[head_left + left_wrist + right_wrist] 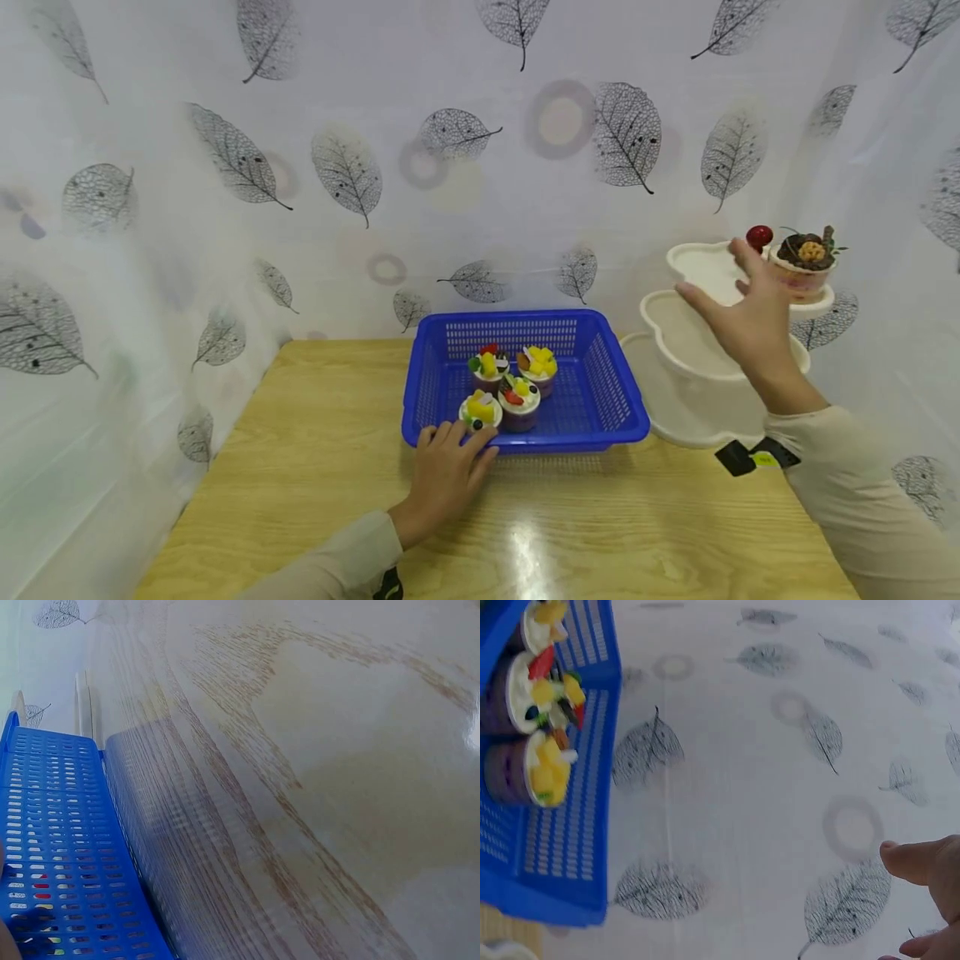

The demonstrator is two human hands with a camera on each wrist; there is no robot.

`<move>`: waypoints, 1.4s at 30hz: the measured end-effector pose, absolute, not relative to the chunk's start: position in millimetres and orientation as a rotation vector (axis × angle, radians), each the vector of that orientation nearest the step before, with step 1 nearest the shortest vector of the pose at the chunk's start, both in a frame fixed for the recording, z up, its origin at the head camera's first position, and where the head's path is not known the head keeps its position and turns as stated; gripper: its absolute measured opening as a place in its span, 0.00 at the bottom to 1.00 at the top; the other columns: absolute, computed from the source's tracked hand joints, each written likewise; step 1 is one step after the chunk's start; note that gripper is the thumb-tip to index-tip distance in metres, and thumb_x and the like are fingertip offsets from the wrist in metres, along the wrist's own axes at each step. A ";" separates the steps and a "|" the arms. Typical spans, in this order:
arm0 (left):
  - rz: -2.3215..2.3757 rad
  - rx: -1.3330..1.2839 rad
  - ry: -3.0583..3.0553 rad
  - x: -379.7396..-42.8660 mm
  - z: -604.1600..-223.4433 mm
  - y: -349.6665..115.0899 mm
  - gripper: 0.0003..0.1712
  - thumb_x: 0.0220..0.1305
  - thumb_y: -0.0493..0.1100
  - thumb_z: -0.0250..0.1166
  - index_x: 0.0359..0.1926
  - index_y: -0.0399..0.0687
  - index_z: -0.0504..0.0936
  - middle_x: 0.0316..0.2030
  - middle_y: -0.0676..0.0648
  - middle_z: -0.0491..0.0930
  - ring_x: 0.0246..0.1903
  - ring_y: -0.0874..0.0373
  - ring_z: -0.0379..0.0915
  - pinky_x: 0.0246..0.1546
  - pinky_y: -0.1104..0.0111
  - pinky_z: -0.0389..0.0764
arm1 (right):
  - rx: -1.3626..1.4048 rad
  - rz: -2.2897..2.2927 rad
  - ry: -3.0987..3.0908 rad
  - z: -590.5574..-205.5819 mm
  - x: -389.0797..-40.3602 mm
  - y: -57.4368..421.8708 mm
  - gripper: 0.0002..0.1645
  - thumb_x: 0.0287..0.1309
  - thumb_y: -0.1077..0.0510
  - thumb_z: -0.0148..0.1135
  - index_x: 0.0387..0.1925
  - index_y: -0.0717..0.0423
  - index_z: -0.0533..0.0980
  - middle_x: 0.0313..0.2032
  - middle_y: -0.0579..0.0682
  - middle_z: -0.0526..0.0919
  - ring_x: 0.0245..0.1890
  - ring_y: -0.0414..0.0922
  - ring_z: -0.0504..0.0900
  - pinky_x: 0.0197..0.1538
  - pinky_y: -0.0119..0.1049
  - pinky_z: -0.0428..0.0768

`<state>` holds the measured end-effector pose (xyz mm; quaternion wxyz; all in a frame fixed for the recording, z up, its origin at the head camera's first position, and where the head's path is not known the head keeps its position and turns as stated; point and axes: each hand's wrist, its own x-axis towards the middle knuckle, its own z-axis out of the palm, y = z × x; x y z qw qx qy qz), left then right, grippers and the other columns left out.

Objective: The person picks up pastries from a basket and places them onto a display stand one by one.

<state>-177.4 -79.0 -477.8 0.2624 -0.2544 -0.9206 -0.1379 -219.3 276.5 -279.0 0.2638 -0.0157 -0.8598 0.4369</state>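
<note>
My left hand point(447, 467) rests on the near rim of a blue plastic basket point(600, 367), its fingertips lying over the edge. Inside the basket stand several fruit-topped dessert cups point(519, 404) with cream, packed close together. Over at the right, my right hand point(757, 329) is raised beside the top tier of a white tiered stand point(701, 333), thumb and fingers spread apart. A dessert cup with a dark chocolate topping point(806, 267) sits on that tier, partly behind the hand. A red cherry-like ball point(759, 236) shows past the fingertips; what lies under it is hidden.
The stand has three wavy-edged tiers, one above another, and its lowest tier point(675, 412) lies close to the basket's right side. A pale wooden table point(322, 467) carries everything. A whitish leaf-print curtain point(405, 75) hangs behind and along the sides.
</note>
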 end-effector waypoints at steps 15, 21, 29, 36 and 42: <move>-0.365 -0.691 -2.484 -178.9 -480.1 -76.6 0.16 0.65 0.57 0.60 0.51 0.62 0.81 0.33 0.52 0.78 0.33 0.57 0.70 0.41 0.57 0.67 | 0.308 1.329 -2.757 -393.2 -229.9 179.8 0.50 0.55 0.51 0.69 0.69 0.68 0.54 0.67 0.68 0.60 0.66 0.63 0.62 0.62 0.55 0.66; -0.340 -0.686 -2.498 -177.7 -479.4 -78.1 0.16 0.66 0.58 0.59 0.51 0.64 0.81 0.33 0.53 0.78 0.33 0.57 0.69 0.41 0.58 0.66 | 0.367 1.418 -2.998 -421.5 -243.3 164.8 0.47 0.52 0.51 0.71 0.66 0.71 0.60 0.62 0.68 0.69 0.63 0.63 0.67 0.63 0.55 0.64; -0.337 -0.686 -2.509 -177.2 -480.1 -80.4 0.16 0.68 0.58 0.56 0.52 0.65 0.80 0.34 0.54 0.77 0.34 0.58 0.69 0.42 0.58 0.66 | 0.327 1.456 -3.102 -438.2 -254.5 149.3 0.44 0.49 0.53 0.73 0.64 0.65 0.65 0.60 0.62 0.73 0.62 0.59 0.69 0.65 0.54 0.62; -0.316 -0.691 -2.499 -177.5 -480.2 -79.4 0.16 0.68 0.59 0.55 0.52 0.65 0.80 0.34 0.54 0.77 0.34 0.58 0.70 0.42 0.59 0.66 | 0.331 1.410 -3.116 -443.1 -262.0 146.2 0.47 0.48 0.55 0.74 0.65 0.67 0.63 0.61 0.65 0.71 0.62 0.59 0.69 0.65 0.54 0.63; -0.312 -0.682 -2.490 -177.6 -480.2 -79.6 0.16 0.68 0.59 0.55 0.52 0.65 0.80 0.34 0.53 0.78 0.34 0.57 0.70 0.42 0.58 0.67 | 0.399 1.355 -3.092 -444.5 -265.7 143.5 0.46 0.46 0.57 0.75 0.64 0.68 0.63 0.58 0.65 0.74 0.59 0.59 0.72 0.63 0.53 0.65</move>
